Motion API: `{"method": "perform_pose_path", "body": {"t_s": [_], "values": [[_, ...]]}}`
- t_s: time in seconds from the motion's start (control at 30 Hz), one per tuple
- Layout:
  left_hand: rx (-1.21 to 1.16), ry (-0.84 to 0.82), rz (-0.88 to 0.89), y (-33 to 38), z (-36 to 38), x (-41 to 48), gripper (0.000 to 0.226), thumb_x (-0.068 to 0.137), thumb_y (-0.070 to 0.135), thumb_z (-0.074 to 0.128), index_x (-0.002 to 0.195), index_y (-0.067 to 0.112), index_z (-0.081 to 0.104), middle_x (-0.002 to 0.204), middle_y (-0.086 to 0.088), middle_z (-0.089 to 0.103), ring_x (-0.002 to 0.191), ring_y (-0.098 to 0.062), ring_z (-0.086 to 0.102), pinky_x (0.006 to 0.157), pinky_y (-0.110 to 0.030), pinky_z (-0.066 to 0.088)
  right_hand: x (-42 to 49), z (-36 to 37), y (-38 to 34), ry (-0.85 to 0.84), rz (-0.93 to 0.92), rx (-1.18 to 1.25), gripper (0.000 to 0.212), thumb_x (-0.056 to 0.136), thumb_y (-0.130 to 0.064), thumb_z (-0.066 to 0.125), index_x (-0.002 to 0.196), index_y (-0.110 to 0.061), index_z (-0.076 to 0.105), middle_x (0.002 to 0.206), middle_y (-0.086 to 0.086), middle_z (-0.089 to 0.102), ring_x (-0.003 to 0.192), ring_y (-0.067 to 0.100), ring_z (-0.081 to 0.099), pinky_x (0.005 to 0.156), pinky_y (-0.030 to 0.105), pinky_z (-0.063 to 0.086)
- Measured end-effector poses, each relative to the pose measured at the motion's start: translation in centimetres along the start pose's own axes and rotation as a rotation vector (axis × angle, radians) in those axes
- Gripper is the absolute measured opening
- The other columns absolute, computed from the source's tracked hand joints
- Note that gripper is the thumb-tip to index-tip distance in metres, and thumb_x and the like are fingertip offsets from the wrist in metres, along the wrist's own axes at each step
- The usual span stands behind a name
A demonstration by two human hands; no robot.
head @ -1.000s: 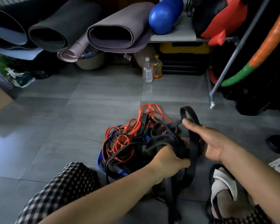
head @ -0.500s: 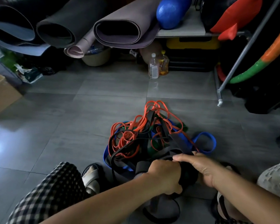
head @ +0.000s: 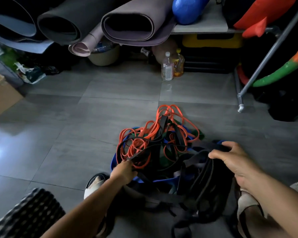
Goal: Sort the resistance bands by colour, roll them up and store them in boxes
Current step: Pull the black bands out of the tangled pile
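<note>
I am pinching one black band (head: 140, 154) with the left grip (head: 125, 170) in the tangled pile (head: 162, 134) on the floor (head: 76, 134). The right grip (head: 234, 162) is clasping the black bundle (head: 205, 177), I think for separating this colour.

Gym storeroom: rolled mats (head: 72, 23), exercise ball (head: 187, 9).

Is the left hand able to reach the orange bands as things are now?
Probably yes. The left hand pinches a black band at the pile's left edge, and loops of the orange bands lie right beside its fingers, uncovered there. It would have to let go first.
</note>
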State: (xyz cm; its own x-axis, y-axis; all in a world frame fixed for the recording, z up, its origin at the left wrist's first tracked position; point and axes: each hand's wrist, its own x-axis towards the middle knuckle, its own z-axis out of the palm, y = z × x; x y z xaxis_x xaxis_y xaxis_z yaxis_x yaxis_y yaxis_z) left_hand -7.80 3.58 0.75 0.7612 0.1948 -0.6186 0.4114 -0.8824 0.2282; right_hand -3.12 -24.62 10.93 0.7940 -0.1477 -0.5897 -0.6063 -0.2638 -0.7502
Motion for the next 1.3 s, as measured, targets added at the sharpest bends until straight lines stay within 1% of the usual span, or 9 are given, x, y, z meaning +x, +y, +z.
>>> {"method": "perform_pose_path", "body": {"t_s": [0.23,0.4,0.5,0.6,0.73,0.93,1.03,1.2,1.3], "values": [[0.139,0.198,0.234,3.4,1.0,7.2,0.068,0.091,0.027,0.052,0.147,0.010,0.017,0.155,-0.008,0.019,0.143,-0.023,0.017,0.115,-0.034,0.012,0.1,-0.7,-0.6,-0.021,-0.029,-0.010,0.059,0.074,-0.005,0.072,0.123,-0.020,0.045,0.106,0.008,0.057,0.098,0.028,0.057,0.092,0.044,0.045],[0.300,0.139,0.242,6.5,1.8,13.9,0.076,0.090,0.012,0.050,0.148,0.007,0.001,0.158,-0.007,0.002,0.145,-0.022,0.003,0.117,-0.037,0.005,1.4,-1.0,-0.6,0.005,-0.021,-0.011,0.052,0.069,-0.005,0.076,0.103,-0.036,0.052,0.106,0.003,0.061,0.099,0.027,0.061,0.098,0.050,0.043],[0.409,0.072,0.181,6.5,3.0,16.1,0.075,0.091,0.017,0.050,0.148,0.005,0.003,0.152,-0.010,0.025,0.138,-0.027,0.025,0.113,-0.038,0.015,1.9,-1.4,-0.5,0.001,-0.044,-0.053,0.053,0.067,-0.005,0.077,0.094,-0.041,0.051,0.103,-0.002,0.064,0.096,0.022,0.062,0.099,0.049,0.042],[0.489,0.120,0.153,5.9,4.5,16.5,0.047,0.095,0.017,0.036,0.141,0.008,0.028,0.137,-0.010,0.049,0.128,-0.027,0.039,0.105,-0.036,0.023,2.0,-1.7,-0.6,0.016,-0.064,-0.103,0.053,0.064,-0.007,0.079,0.094,-0.041,0.052,0.099,-0.004,0.065,0.094,0.018,0.062,0.098,0.046,0.043],[0.635,0.155,0.250,5.7,4.8,15.7,0.037,0.096,0.018,0.035,0.128,0.011,0.051,0.134,-0.011,0.047,0.126,-0.029,0.036,0.104,-0.037,0.024,1.3,-1.8,-0.4,0.023,-0.086,-0.130,0.053,0.063,-0.009,0.081,0.093,-0.043,0.053,0.088,-0.009,0.067,0.091,0.011,0.062,0.094,0.040,0.044],[0.536,0.073,0.283,5.5,3.9,16.6,0.043,0.095,0.018,0.039,0.137,0.011,0.042,0.152,-0.018,0.015,0.139,-0.034,0.018,0.114,-0.038,0.017,0.5,-1.9,-0.1,0.008,-0.063,-0.158,0.056,0.057,-0.026,0.083,0.097,-0.050,0.052,0.101,-0.011,0.063,0.099,0.012,0.060,0.099,0.044,0.043],[0.463,0.062,0.240,5.2,4.6,17.5,0.048,0.090,0.022,0.048,0.135,0.011,0.037,0.144,-0.013,0.034,0.134,-0.029,0.032,0.109,-0.038,0.023,0.9,-1.8,0.1,0.004,-0.062,-0.170,0.059,0.050,-0.040,0.081,0.098,-0.055,0.051,0.101,-0.015,0.064,0.100,0.012,0.059,0.099,0.043,0.041],[0.337,0.119,0.169,5.3,6.1,16.2,0.052,0.090,0.017,0.045,0.136,0.007,0.023,0.117,-0.007,0.062,0.114,-0.025,0.055,0.099,-0.033,0.029,1.4,-1.5,-0.6,-0.001,-0.106,-0.110,0.056,0.065,-0.017,0.080,0.103,-0.044,0.050,0.107,-0.011,0.059,0.099,0.010,0.058,0.097,0.037,0.042],[0.271,-0.034,0.167,5.2,5.0,13.8,0.048,0.084,0.026,0.056,0.127,0.011,0.042,0.122,-0.005,0.060,0.118,-0.023,0.051,0.099,-0.033,0.028,1.0,-1.2,-1.2,0.021,-0.149,-0.037,0.058,0.068,-0.013,0.077,0.112,-0.038,0.049,0.106,-0.011,0.059,0.098,0.007,0.056,0.092,0.031,0.041]]}}
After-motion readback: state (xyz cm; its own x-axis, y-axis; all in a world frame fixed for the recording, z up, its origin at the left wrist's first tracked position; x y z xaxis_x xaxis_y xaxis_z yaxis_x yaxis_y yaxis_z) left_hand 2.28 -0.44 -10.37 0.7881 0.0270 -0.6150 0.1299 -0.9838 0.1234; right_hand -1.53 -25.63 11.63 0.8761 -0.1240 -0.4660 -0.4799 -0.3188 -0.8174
